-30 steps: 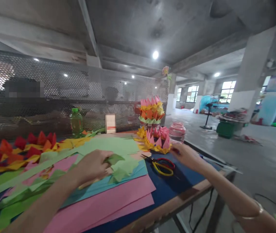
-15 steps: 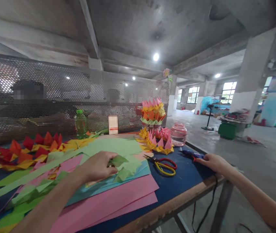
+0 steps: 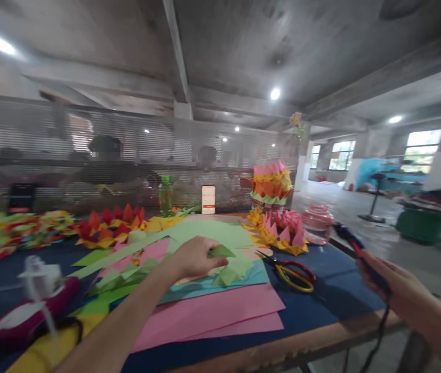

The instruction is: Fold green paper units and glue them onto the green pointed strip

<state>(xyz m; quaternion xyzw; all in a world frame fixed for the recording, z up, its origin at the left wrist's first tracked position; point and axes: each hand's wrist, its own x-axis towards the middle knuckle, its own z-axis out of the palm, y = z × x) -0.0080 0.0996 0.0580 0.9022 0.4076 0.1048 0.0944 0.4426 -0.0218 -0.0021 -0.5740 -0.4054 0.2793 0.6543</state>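
My left hand (image 3: 193, 260) pinches a folded green paper piece (image 3: 222, 252) above the stacked sheets. Beside it lies more folded light green paper (image 3: 234, 273). My right hand (image 3: 393, 282) grips a dark blue glue gun (image 3: 350, 239), blurred by motion, its nozzle pointing up and to the left; a black cord (image 3: 379, 331) hangs from it. Between my hands, scissors (image 3: 296, 277) with one red and one yellow handle rest on the table. Blue and pink paper sheets (image 3: 220, 316) lie under my left hand.
Folded paper rings in red and orange (image 3: 107, 228) stand at the left, and a tiered paper flower (image 3: 270, 184) at the back. A pink jar (image 3: 317, 224), a green-capped bottle (image 3: 165, 197), a phone (image 3: 208, 200) and a purple power strip (image 3: 30, 316) are also on the table.
My right hand has lifted the glue gun off the table and tilted it upward. The view has turned left, bringing the power strip in. My left hand keeps its pinch on the green paper.
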